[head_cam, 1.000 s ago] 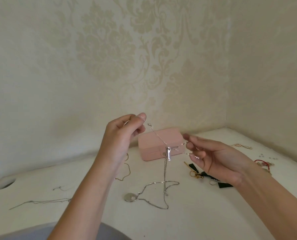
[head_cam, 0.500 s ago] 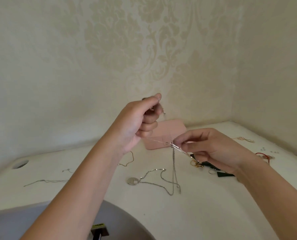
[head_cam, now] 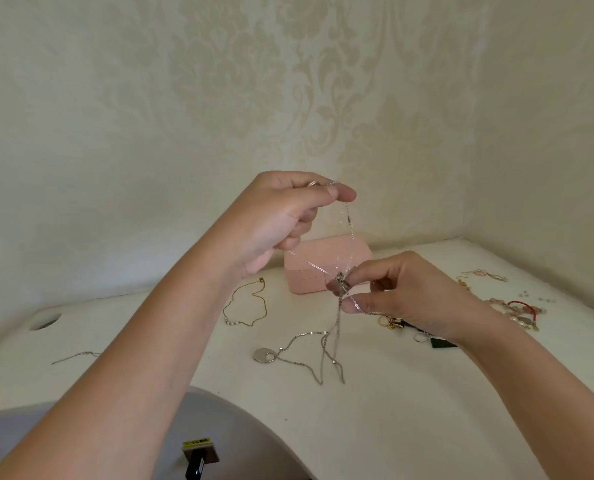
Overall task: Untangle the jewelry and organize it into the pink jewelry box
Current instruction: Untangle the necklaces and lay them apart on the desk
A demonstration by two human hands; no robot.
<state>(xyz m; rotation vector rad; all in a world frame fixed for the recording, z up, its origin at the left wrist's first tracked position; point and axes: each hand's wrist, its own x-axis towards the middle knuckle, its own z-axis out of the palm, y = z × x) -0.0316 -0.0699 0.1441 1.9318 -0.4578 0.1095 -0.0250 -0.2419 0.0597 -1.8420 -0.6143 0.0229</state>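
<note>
My left hand [head_cam: 281, 216] is raised above the table and pinches one end of a thin silver chain [head_cam: 350, 220] between thumb and forefinger. Lower and to the right, my right hand [head_cam: 406, 292] pinches the knot [head_cam: 340, 282] where that chain tangles with a heavier silver necklace [head_cam: 333, 341]. The heavier necklace hangs down to the white table [head_cam: 392, 393], and its round disc pendant [head_cam: 263, 355] lies flat there. The pink jewelry box [head_cam: 319, 263] stands shut behind my hands, near the wall.
A gold chain [head_cam: 250, 306] lies left of the box, and a thin silver chain [head_cam: 73, 356] lies further left. Gold earrings with a black bow [head_cam: 392, 323], a red bracelet [head_cam: 520, 306], beads and small pearls lie at the right. A round hole [head_cam: 44, 321] is in the table's left.
My left hand has risen and moved right, pulling the thin chain upward. My right hand has closed in on the knot. The view has shifted and tilted down.
</note>
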